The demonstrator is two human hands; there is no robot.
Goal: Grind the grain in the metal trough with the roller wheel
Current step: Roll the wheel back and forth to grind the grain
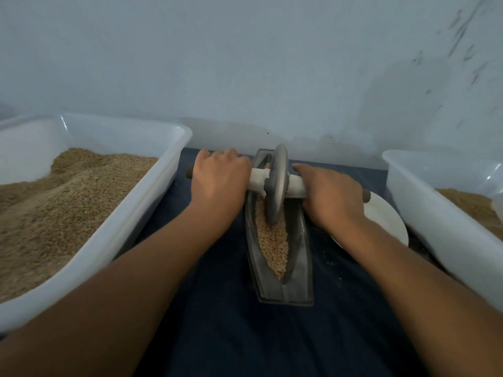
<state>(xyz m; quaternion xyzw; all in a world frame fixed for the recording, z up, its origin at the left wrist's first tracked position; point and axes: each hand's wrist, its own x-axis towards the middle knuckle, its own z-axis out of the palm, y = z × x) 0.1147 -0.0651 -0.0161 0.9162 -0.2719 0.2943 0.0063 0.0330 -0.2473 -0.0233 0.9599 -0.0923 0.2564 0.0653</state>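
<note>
Here: grain (273, 240) fills trough (296, 268); left tub (163, 170) heaped.

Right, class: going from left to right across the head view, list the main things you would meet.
Left tub of grain → left hand → roller wheel in the metal trough → right hand → white plate → right tub.

Dim, cool, bluish light fills the scene, with soft, weak shadows on the wall (272, 63) behind. Small glare spots sit on the rims of the left tub (65, 123) and right tub (490, 176). Wide-angle bending curves the edges, and detail looks soft and slightly smeared.
</note>
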